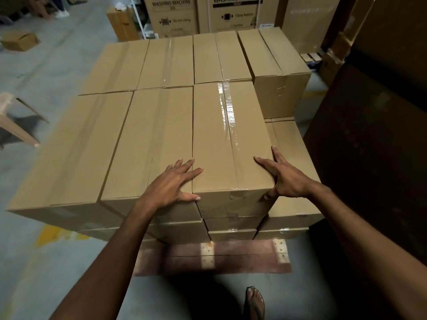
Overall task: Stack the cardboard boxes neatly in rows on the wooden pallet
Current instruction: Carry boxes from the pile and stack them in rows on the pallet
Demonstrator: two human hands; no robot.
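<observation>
A foot in a sandal stands on the grey floor at the bottom edge, just in front of the wooden pallet, whose reddish boards stick out from under the stack of cardboard boxes. Two bare forearms reach up from there to the nearest top box, which sits at the front of the stack, sealed along its middle with shiny clear tape. The left grip lies open and flat, fingers spread across the seam between this box and the one beside it, thumb on the front face. The right grip is open too, fingers straight on the box's near right corner, thumb down on the front face at that corner. To the right a lower box forms a step down, with the top layer unfilled there. Behind, a back row of four boxes runs across. Beyond the stack stand tall washing machine cartons, and a small box lies on the floor far left.
</observation>
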